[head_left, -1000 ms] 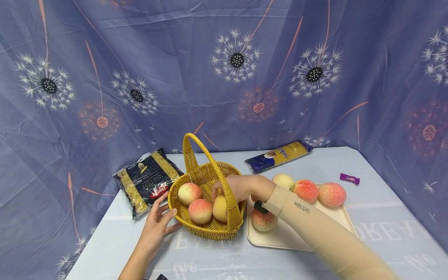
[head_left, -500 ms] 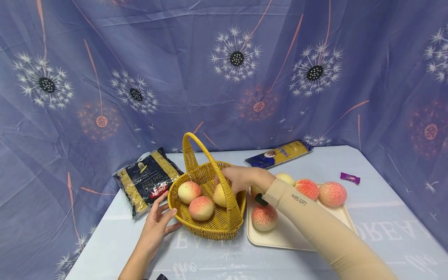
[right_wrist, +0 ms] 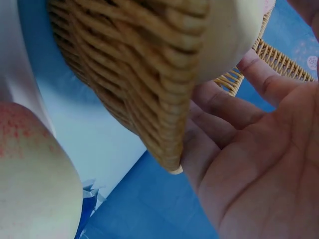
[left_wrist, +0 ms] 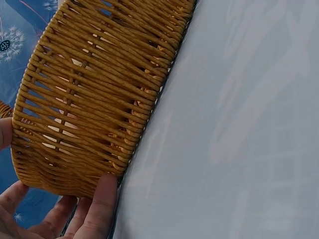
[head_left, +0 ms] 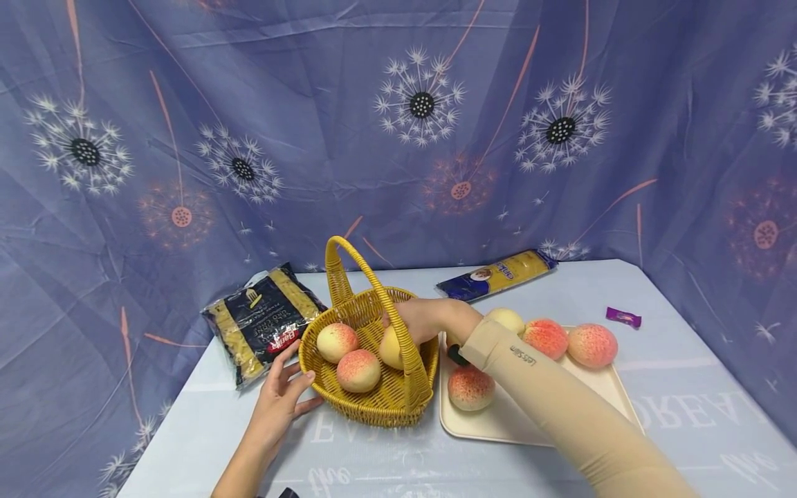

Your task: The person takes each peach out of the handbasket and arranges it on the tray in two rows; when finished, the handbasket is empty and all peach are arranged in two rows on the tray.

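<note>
A yellow wicker basket (head_left: 373, 413) with a tall arched handle stands mid-table. Inside, two red-blushed peaches, the upper peach (head_left: 337, 343) and the lower peach (head_left: 359, 371), lie side by side. My left hand (head_left: 280, 398) touches the basket's left end, its spread fingers against the woven wall in the left wrist view. My right hand (head_left: 426, 318) reaches over the right rim, behind the handle, and holds a pale yellow peach (head_left: 391, 348) inside the basket. In the right wrist view this peach (right_wrist: 232, 40) shows above the rim, partly hidden, with fingers along it.
Right of the basket, a cream tray (head_left: 498, 436) bears several peaches, such as a speckled peach (head_left: 471, 389). A black-and-yellow pasta bag (head_left: 261, 321) lies left, a blue-and-yellow pasta packet (head_left: 498, 275) behind, and a purple-wrapped sweet (head_left: 623, 317) far right.
The right hand has shifted slightly back and right, with the yellow peach moving up and away from the basket's front. Over the last half second little moves. The left hand stays at the basket.
</note>
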A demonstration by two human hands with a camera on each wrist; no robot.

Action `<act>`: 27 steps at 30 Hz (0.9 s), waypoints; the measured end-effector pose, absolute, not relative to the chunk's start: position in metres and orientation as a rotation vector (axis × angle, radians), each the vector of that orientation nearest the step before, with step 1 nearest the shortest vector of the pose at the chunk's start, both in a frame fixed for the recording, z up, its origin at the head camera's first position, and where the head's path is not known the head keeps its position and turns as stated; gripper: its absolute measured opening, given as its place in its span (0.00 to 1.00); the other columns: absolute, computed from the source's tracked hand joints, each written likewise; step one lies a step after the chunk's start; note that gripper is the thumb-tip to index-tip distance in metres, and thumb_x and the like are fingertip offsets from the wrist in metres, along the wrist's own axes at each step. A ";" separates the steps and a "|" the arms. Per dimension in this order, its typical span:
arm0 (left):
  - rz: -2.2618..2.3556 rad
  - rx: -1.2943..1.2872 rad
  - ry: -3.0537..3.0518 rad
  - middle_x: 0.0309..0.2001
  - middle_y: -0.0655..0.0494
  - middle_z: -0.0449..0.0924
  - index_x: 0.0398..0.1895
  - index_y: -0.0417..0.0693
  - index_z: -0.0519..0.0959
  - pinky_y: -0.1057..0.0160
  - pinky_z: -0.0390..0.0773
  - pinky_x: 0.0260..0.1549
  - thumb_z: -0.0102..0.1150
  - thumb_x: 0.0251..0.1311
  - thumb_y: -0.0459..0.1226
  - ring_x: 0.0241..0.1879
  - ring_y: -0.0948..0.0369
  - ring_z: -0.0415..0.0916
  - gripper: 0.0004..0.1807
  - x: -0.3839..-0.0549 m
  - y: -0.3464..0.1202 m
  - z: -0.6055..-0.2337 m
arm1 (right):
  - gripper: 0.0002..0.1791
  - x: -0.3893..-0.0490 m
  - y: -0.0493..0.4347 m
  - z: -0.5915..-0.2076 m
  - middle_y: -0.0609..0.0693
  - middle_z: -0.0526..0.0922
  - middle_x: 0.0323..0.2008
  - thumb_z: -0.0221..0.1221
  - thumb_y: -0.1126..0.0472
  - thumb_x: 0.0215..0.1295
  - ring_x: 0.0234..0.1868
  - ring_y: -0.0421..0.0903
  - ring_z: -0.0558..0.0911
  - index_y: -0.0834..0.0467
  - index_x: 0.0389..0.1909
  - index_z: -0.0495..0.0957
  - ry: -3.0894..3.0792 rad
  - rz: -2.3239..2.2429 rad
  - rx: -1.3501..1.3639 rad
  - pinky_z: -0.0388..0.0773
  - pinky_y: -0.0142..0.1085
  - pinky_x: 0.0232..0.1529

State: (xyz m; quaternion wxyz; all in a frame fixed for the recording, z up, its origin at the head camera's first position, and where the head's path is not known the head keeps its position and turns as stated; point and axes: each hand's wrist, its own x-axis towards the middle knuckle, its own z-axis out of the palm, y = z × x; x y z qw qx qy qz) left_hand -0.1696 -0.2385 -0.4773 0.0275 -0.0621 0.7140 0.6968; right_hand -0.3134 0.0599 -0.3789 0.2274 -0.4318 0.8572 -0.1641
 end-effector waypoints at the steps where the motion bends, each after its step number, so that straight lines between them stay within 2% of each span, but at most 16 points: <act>1: 2.152 -0.191 2.205 0.76 0.38 0.63 0.85 0.71 0.55 0.52 0.92 0.53 0.59 0.79 0.40 0.61 0.54 0.81 0.38 -0.170 -0.239 -0.477 | 0.15 -0.314 0.060 -0.379 0.43 0.78 0.39 0.72 0.57 0.64 0.41 0.40 0.74 0.54 0.46 0.78 2.356 -0.441 -1.196 0.75 0.32 0.46; 4: 2.149 -0.194 2.205 0.76 0.39 0.63 0.85 0.71 0.55 0.52 0.92 0.53 0.59 0.79 0.40 0.62 0.54 0.81 0.38 -0.170 -0.239 -0.477 | 0.17 -0.313 0.059 -0.378 0.46 0.82 0.47 0.70 0.58 0.67 0.46 0.42 0.77 0.54 0.54 0.79 2.344 -0.441 -1.174 0.78 0.34 0.53; 6: 2.146 -0.197 2.204 0.76 0.39 0.62 0.85 0.71 0.55 0.52 0.92 0.53 0.59 0.79 0.40 0.62 0.54 0.81 0.38 -0.170 -0.239 -0.477 | 0.17 -0.314 0.059 -0.378 0.46 0.83 0.50 0.68 0.59 0.69 0.47 0.42 0.77 0.54 0.56 0.79 2.325 -0.446 -1.168 0.79 0.34 0.55; 8: 2.143 -0.200 2.204 0.76 0.39 0.62 0.85 0.72 0.55 0.52 0.92 0.53 0.59 0.80 0.40 0.62 0.53 0.81 0.38 -0.170 -0.239 -0.477 | 0.15 -0.314 0.059 -0.377 0.46 0.83 0.50 0.66 0.60 0.70 0.48 0.41 0.77 0.53 0.56 0.80 2.310 -0.449 -1.166 0.79 0.34 0.55; 11: 2.143 -0.199 2.206 0.76 0.39 0.62 0.85 0.71 0.55 0.52 0.92 0.53 0.59 0.80 0.39 0.62 0.53 0.81 0.38 -0.170 -0.239 -0.477 | 0.11 -0.316 0.059 -0.378 0.45 0.82 0.45 0.67 0.61 0.69 0.45 0.40 0.76 0.52 0.50 0.81 2.290 -0.470 -1.194 0.78 0.32 0.52; 17: 2.149 -0.191 2.204 0.76 0.38 0.62 0.85 0.71 0.55 0.51 0.92 0.53 0.59 0.79 0.40 0.61 0.54 0.82 0.38 -0.170 -0.238 -0.478 | 0.18 -0.319 0.063 -0.377 0.44 0.82 0.43 0.76 0.58 0.59 0.45 0.40 0.77 0.52 0.47 0.81 2.290 -0.551 -1.197 0.79 0.33 0.52; 22: 2.153 -0.187 2.199 0.76 0.38 0.62 0.85 0.71 0.55 0.51 0.92 0.54 0.60 0.79 0.40 0.61 0.55 0.82 0.38 -0.169 -0.238 -0.477 | 0.27 -0.322 0.068 -0.374 0.46 0.83 0.50 0.77 0.57 0.58 0.51 0.42 0.78 0.54 0.57 0.79 2.335 -0.612 -1.184 0.80 0.37 0.60; 24: 2.153 -0.189 2.199 0.76 0.38 0.62 0.85 0.71 0.55 0.52 0.92 0.54 0.59 0.79 0.40 0.61 0.55 0.82 0.38 -0.169 -0.238 -0.477 | 0.34 -0.323 0.071 -0.372 0.45 0.83 0.56 0.78 0.55 0.58 0.56 0.42 0.80 0.53 0.65 0.76 2.353 -0.635 -1.170 0.80 0.39 0.65; 27: 2.160 -0.189 2.197 0.76 0.38 0.62 0.85 0.69 0.55 0.52 0.92 0.53 0.59 0.79 0.39 0.60 0.56 0.82 0.38 -0.169 -0.238 -0.477 | 0.38 -0.324 0.074 -0.369 0.45 0.83 0.57 0.77 0.54 0.60 0.58 0.42 0.80 0.52 0.70 0.73 2.362 -0.664 -1.190 0.81 0.40 0.66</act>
